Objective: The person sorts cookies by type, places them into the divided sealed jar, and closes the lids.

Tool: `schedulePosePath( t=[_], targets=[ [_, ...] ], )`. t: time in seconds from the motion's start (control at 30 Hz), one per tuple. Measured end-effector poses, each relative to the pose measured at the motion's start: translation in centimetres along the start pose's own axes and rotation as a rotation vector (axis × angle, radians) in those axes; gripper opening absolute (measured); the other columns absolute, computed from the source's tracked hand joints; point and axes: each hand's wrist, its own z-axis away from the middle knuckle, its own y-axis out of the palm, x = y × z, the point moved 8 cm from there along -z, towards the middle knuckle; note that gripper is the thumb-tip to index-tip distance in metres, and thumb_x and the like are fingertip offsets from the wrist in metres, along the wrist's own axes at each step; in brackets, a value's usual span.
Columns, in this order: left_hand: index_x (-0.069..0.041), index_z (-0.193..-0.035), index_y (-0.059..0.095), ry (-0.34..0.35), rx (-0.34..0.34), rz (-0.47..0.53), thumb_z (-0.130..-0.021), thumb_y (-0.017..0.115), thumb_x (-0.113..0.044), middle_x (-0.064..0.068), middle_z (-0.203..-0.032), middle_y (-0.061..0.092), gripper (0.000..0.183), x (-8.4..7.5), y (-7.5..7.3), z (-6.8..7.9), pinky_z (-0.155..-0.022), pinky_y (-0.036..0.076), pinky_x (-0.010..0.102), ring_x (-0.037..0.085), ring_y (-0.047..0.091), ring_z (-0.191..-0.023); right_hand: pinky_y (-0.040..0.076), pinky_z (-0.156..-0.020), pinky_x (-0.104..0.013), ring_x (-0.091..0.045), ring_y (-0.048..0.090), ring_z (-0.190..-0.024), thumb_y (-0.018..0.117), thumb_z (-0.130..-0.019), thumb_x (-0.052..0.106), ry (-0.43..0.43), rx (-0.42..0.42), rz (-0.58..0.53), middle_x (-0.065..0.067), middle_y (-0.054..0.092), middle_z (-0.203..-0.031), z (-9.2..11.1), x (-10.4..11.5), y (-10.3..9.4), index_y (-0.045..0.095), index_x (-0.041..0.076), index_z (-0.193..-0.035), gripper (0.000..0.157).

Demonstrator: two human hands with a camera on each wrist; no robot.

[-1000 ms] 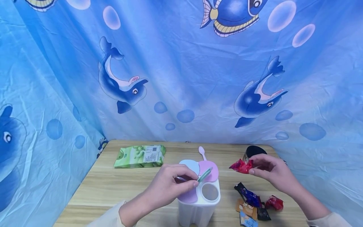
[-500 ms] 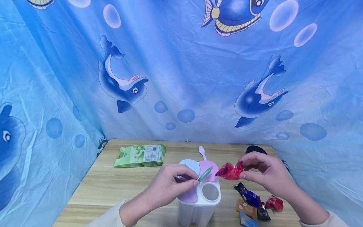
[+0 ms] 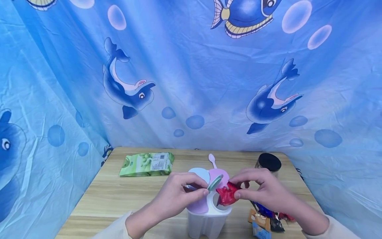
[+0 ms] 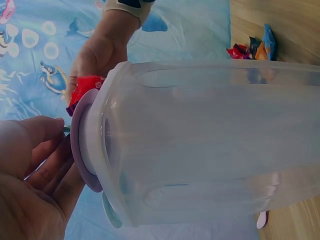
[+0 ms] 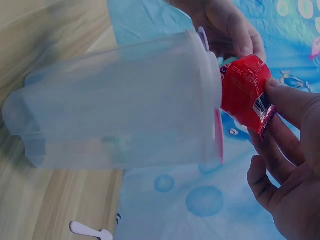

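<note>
Red packet (image 3: 228, 195): over the round opening in the top of the translucent container (image 3: 206, 224), its lower end toward that opening. Contact between packet and container rim: cannot be told. Right-hand grip (image 3: 262, 189): to the right of the container top; thumb and fingers pinch the packet by its outer end. The packet lies at the fingertips, projecting from the grip toward the container, its body outside the palm. Left-hand grip (image 3: 176, 194): to the left of the container top; thumb and fingers pinch the green lid (image 3: 215, 182), tilted up beside the opening. The packet is just beside this lid.

Container: upright on the wooden counter (image 3: 98, 196); pale blue lid (image 3: 198, 173), pink lid (image 3: 217, 173) and purple lid (image 3: 199, 207) sit on its top.

Surroundings, taken from the container in the head view: pink spoon (image 3: 212, 160) just behind; green bag (image 3: 146, 165) behind and to the left; black-lidded jar (image 3: 269, 162) behind and to the right; small packets (image 3: 259, 219) piled to the right, partly hidden by the right arm. Blue curtain (image 3: 194, 83) with printed dolphins hangs beyond.
</note>
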Motion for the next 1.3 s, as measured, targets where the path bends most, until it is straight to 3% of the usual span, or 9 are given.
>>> schedulePosePath(
  t=[0.27, 0.47, 0.7, 1.0, 1.3],
  targets=[
    [-0.022, -0.098, 0.08, 0.003, 0.008, 0.006, -0.089, 0.081, -0.016, -0.009, -0.091, 0.076, 0.01, 0.0, 0.1, -0.2, -0.072, 0.062, 0.027, 0.006, 0.071, -0.085, 0.056, -0.072, -0.025, -0.008, 0.068, -0.093, 0.077, -0.092, 0.013, -0.075, 0.052, 0.048, 0.007, 0.074, -0.11, -0.6, 1.2, 1.7, 0.075, 0.018, -0.121, 0.029],
    [-0.022, -0.097, 0.08, 0.003, 0.016, 0.017, -0.089, 0.08, -0.018, -0.009, -0.091, 0.076, 0.009, 0.1, 0.2, -0.3, -0.071, 0.062, 0.027, 0.006, 0.071, -0.085, 0.055, -0.073, -0.023, -0.005, 0.066, -0.087, 0.079, -0.091, 0.018, -0.069, 0.075, 0.074, 0.011, 0.073, -0.098, -1.1, 1.2, 2.3, 0.072, 0.029, -0.104, 0.018],
    [-0.022, -0.096, 0.08, 0.025, 0.016, 0.018, -0.089, 0.08, -0.017, -0.008, -0.091, 0.076, 0.008, 0.0, 0.2, -0.3, -0.072, 0.062, 0.027, 0.005, 0.071, -0.085, 0.058, -0.073, -0.023, -0.003, 0.067, -0.088, 0.078, -0.093, 0.016, -0.132, 0.135, 0.092, 0.01, 0.074, -0.098, -1.6, 1.6, 3.0, 0.075, 0.027, -0.098, 0.013],
    [-0.021, -0.096, 0.079, 0.011, 0.016, 0.018, -0.09, 0.08, -0.017, -0.008, -0.091, 0.076, 0.007, 0.0, 0.3, -0.3, -0.07, 0.062, 0.027, 0.006, 0.071, -0.084, 0.048, -0.076, -0.008, 0.004, 0.058, -0.084, 0.077, -0.094, 0.018, -0.239, 0.18, 0.309, 0.019, 0.065, -0.097, -1.8, 3.4, 3.4, 0.073, 0.03, -0.096, 0.012],
    [-0.022, -0.096, 0.079, -0.007, 0.015, 0.02, -0.09, 0.08, -0.017, -0.008, -0.091, 0.076, 0.008, 0.0, 0.3, -0.2, -0.071, 0.062, 0.027, 0.006, 0.071, -0.084, 0.047, -0.078, -0.008, 0.005, 0.055, -0.087, 0.076, -0.095, 0.022, -0.197, 0.224, 0.399, 0.021, 0.059, -0.1, -1.8, 3.6, 3.8, 0.075, 0.032, -0.094, 0.011]
  ],
)
